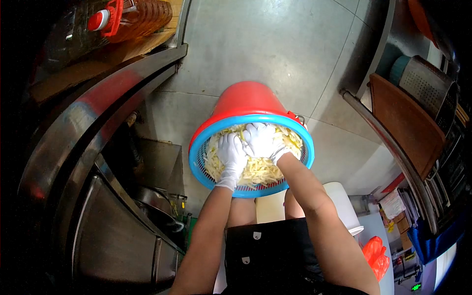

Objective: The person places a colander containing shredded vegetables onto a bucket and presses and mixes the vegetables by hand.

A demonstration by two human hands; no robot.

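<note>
Clock read from the blue basket, 12 = straight ahead of the person. Nearest: black clothing (270,246) with two small white marks, at 6 o'clock. Left forearm (211,226) comes up from 7, right forearm (312,196) from 5; both bare, white gloves on both hands.

Left hand (232,152) at 9 inside the basket, fingers close together and bent, tips in the pale strips (258,172). Right hand (260,140) around 12 to 1, pressed on the strips, fingers bent, knuckles up; can't tell if either hand pinches any strips. Hands side by side, seem to touch.

Strips lie heaped in the blue basket (248,119), slotted sides, set in the mouth of the red bucket (248,98). Bucket looks tipped toward the person, its outer wall showing at 12.

White bucket (341,204) at 4, just beside the right leg. Red plastic bag (376,258) also near 4, further out. Metal panel (118,231) at 8.

Farther: brown tray (408,123) between 2 and 3, leaning near a perforated metal pan (427,81) at 2. Red-capped bottle (140,19) between 10 and 11, amber liquid inside. Grey tiled floor (255,39) at 12.
</note>
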